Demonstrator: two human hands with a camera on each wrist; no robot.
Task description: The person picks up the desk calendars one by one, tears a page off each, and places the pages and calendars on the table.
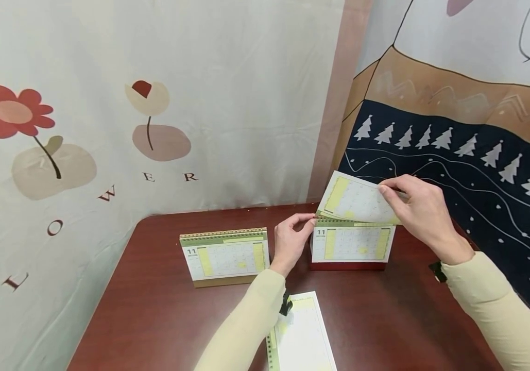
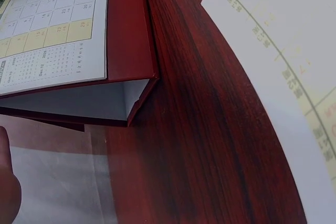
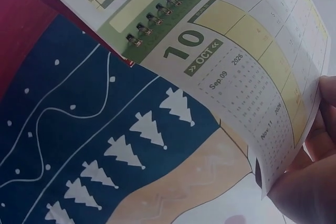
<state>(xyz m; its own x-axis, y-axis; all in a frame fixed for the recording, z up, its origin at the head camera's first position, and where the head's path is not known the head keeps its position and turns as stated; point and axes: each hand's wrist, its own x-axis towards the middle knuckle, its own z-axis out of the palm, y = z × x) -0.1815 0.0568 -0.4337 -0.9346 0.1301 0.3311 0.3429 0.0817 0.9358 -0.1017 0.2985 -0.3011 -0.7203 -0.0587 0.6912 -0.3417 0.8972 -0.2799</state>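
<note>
A desk calendar [image 1: 353,245] with a dark red stand, showing month 11, stands at the right of the table. My left hand [image 1: 289,242] pinches its upper left corner, by the spiral binding. Above the binding, my right hand [image 1: 420,211] pinches the outer edge of a raised calendar page [image 1: 357,198]. In the right wrist view this page [image 3: 236,72] reads 10 OCT and bends towards the hand [image 3: 310,177]. The left wrist view shows the red stand's [image 2: 131,30] hollow side and only a bit of the hand [image 2: 8,182].
Another desk calendar [image 1: 229,257] with a tan base, also at month 11, stands to the left. A calendar sheet [image 1: 304,335] with a green punched edge lies in front, partly under the left sleeve. Printed cloth [image 1: 246,103] hangs behind the dark red table [image 1: 153,309].
</note>
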